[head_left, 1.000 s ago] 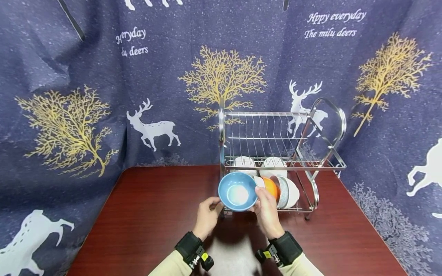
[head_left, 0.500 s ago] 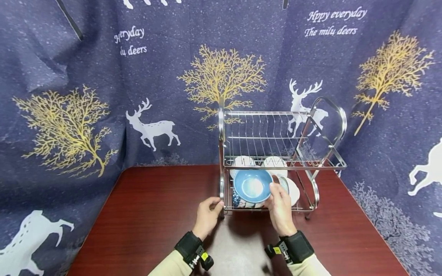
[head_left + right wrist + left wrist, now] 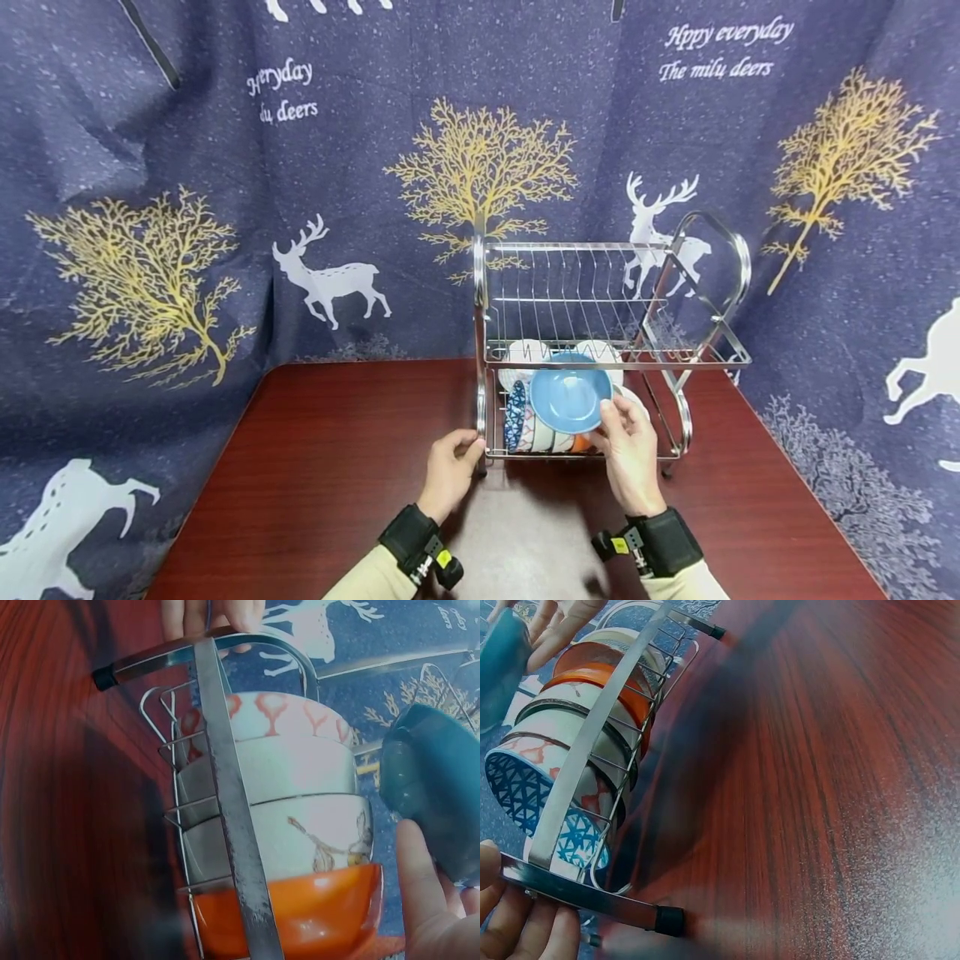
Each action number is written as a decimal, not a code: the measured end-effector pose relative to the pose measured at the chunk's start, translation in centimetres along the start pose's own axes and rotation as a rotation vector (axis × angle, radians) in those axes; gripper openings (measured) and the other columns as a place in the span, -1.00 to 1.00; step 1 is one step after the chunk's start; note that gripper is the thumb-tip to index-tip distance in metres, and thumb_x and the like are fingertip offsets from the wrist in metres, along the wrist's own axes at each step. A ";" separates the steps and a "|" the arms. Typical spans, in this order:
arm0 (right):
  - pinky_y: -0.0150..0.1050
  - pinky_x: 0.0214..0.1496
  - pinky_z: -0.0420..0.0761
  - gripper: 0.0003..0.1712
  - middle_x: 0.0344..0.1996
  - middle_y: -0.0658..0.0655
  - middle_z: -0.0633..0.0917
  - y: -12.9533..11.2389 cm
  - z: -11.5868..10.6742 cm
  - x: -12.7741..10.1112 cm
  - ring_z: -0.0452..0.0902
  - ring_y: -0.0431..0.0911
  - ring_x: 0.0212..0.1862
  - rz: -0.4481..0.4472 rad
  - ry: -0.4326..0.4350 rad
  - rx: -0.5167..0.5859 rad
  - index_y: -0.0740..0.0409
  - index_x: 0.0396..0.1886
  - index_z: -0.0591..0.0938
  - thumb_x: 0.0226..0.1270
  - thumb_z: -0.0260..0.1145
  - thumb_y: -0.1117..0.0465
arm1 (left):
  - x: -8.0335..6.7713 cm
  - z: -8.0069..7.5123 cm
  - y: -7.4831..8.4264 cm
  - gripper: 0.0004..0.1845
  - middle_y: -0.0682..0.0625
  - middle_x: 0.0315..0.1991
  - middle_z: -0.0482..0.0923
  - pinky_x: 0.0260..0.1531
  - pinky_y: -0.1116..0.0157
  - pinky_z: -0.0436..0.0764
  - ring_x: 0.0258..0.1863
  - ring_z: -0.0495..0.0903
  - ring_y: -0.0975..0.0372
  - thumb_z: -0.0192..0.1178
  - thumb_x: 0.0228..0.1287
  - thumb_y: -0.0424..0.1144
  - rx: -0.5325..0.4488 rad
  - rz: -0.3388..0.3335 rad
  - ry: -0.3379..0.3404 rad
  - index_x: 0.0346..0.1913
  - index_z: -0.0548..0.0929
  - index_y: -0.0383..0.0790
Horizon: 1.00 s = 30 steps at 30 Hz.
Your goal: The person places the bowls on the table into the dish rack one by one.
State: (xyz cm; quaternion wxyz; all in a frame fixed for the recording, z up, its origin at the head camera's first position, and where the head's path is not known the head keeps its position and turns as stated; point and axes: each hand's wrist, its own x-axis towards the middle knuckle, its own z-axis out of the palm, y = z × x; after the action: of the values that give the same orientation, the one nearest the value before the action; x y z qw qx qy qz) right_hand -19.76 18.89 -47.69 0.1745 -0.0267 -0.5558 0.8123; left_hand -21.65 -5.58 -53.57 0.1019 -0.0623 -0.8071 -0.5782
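Observation:
A glossy blue bowl [image 3: 570, 394] is held by its right rim between the thumb and fingers of my right hand [image 3: 632, 457], its hollow turned toward the head camera. It overlaps the lower tier of the metal dish rack [image 3: 481, 321] in that view. My left hand [image 3: 450, 473] pinches the rack's front left post; the left wrist view shows the thumb and fingers [image 3: 559, 934] on both sides of the metal side bar. On the lower tier, bowls stand on edge in a row: a blue-patterned one [image 3: 514, 791], a red-patterned one [image 3: 330, 720], pale ones and an orange bowl [image 3: 300, 907].
White bowls [image 3: 528, 354] stand behind the row. The upper wire tier [image 3: 592, 287] reaches across above the bowls. A dark red wooden table [image 3: 337, 450] bears the rack, and a blue curtain [image 3: 330, 167] printed with deer and trees hangs behind.
My right hand has carried the blue bowl rightward and slightly up across the front of the rack, uncovering the left bowls of the row. The left hand stays on the post.

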 end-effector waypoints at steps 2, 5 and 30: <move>-0.19 -0.25 0.67 -0.50 -0.14 0.19 0.64 -0.1 -0.2 0.0 0.67 -0.07 -0.20 -0.011 -0.003 0.016 0.42 0.18 0.37 0.41 0.19 0.17 | 0.0 0.0 0.0 -0.84 -0.14 -0.28 0.68 -0.22 0.31 0.62 -0.27 0.67 0.10 0.27 0.23 -0.36 -0.007 0.004 0.003 -0.17 0.67 -0.37; -0.18 -0.24 0.67 -0.50 -0.13 0.17 0.63 -0.5 -0.4 0.0 0.66 -0.09 -0.19 -0.020 0.005 0.034 0.41 0.20 0.34 0.42 0.18 0.18 | 0.0 0.0 -0.1 -0.84 -0.15 -0.28 0.68 -0.22 0.29 0.63 -0.27 0.67 0.08 0.27 0.23 -0.36 -0.010 0.019 0.008 -0.18 0.67 -0.38; -0.27 -0.35 0.67 -0.76 -0.35 0.14 0.57 -3.2 -4.1 0.9 0.63 -0.18 -0.41 -0.178 0.258 -0.014 0.31 -0.06 0.48 0.34 0.24 0.32 | -0.2 0.1 0.0 -0.85 -0.17 -0.29 0.68 -0.21 0.27 0.63 -0.27 0.67 0.05 0.27 0.23 -0.38 -0.018 0.033 0.017 -0.19 0.67 -0.40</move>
State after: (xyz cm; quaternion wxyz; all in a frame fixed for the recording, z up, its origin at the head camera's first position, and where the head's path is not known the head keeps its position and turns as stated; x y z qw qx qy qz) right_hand -18.77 23.83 -46.16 0.3154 -0.0827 -0.5345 0.7797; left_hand -21.41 -5.45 -53.65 0.1177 -0.0714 -0.7998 -0.5843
